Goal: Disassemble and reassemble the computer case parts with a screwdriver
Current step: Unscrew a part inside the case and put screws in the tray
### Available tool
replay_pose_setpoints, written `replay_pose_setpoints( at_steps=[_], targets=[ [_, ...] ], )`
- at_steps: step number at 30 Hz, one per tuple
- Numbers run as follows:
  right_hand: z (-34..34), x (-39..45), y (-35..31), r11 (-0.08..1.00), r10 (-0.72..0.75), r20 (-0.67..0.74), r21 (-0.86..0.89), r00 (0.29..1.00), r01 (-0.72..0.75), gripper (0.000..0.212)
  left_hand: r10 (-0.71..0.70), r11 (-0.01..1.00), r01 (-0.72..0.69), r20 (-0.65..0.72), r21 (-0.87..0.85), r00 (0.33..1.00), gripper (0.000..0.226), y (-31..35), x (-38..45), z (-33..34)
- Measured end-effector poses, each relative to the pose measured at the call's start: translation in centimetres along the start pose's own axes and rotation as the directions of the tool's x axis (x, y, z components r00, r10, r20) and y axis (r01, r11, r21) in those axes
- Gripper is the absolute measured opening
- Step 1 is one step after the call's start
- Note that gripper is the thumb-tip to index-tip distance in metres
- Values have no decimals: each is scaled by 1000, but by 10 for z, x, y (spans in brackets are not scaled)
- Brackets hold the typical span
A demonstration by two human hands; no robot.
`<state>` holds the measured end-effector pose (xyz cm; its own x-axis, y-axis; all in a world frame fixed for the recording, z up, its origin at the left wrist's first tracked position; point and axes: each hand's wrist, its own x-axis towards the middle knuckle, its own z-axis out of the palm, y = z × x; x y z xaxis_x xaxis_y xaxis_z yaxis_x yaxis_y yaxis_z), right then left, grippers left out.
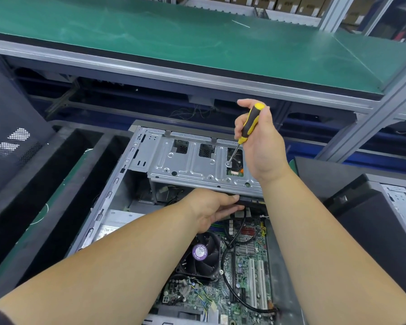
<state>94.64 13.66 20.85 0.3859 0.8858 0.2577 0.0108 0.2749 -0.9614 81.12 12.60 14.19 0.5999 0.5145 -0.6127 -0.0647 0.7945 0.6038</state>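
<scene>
I am holding the screwdriver (250,123) in my right hand (259,141), fingers wrapped round its yellow and black handle, and its thin steel shaft is slanting down to a screw (228,163) on top of the drive cage (197,163). The tip is sitting on the screw head as far as I can tell. The handle looks rubbery and easy to grip; the shaft is stiff but narrow, so I judge it could skate off the shiny metal if I lean sideways.

My left hand (211,207) is reaching under the front lip of the cage with fingers fairly straight, pressing against a dark part there; the fingertips are hidden, so I cannot tell whether they are gripping anything.

The computer case (117,184) is lying open on its side in front of me. Its sheet steel looks rigid, with thin edges that could cut. The circuit board (246,261) and fan (201,254) below are fragile, so I am judging the cage rim the safest hold.
</scene>
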Motion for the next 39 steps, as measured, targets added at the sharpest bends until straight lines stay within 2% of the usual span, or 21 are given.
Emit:
replay_pose_setpoints(
  at_steps=[5, 9, 13, 18, 23, 25, 27, 30, 31, 36, 39],
  targets=[
    [2, 1, -3, 997, -23, 42, -77, 999, 27, 10, 0, 1000, 0, -3, 0, 1000, 30, 0, 0, 0],
    [8, 1, -4, 997, -27, 64, -72, 998, 32, 13, 13, 1000, -13, -2, 15, 1000, 23, -1, 0, 0],
    [7, 0, -7, 1000, 8, 36, 10, 999, -8, 34, 9, 1000, -9, -3, 17, 1000, 23, 0, 0, 0],
    [6, 1, -9, 1000, -17, 20, 8, 1000, 17, 11, 7, 1000, -7, -3, 18, 1000, 21, 0, 0, 0],
    [9, -1, -8, 1000, -25, 47, 4, 999, 24, 16, 6, 1000, -5, -13, 13, 1000, 20, 0, 0, 1],
    [7, -2, -8, 999, -29, 48, 22, 998, 28, 30, 5, 1000, -5, -9, 12, 1000, 18, 0, -1, 1],
    [6, -2, -8, 999, -37, 39, 29, 999, 36, 33, 3, 1000, -3, -8, 14, 1000, 17, 1, -1, 1],
    [5, 0, -7, 999, -31, 38, 10, 999, 31, 11, 3, 1000, -2, -10, 17, 1000, 18, 1, -1, 1],
    [5, 1, -7, 999, -34, 41, 1, 999, 34, 11, 2, 1000, -2, -11, 17, 1000, 18, 1, -1, 1],
    [5, 0, -6, 1000, -28, 56, -8, 998, 29, 18, 2, 1000, -2, -10, 17, 1000, 15, 1, -2, 1],
    [5, -1, -7, 998, -20, 43, 56, 999, 17, 34, 3, 1000, -3, -2, 15, 1000, 15, 1, -3, 2]
  ],
)
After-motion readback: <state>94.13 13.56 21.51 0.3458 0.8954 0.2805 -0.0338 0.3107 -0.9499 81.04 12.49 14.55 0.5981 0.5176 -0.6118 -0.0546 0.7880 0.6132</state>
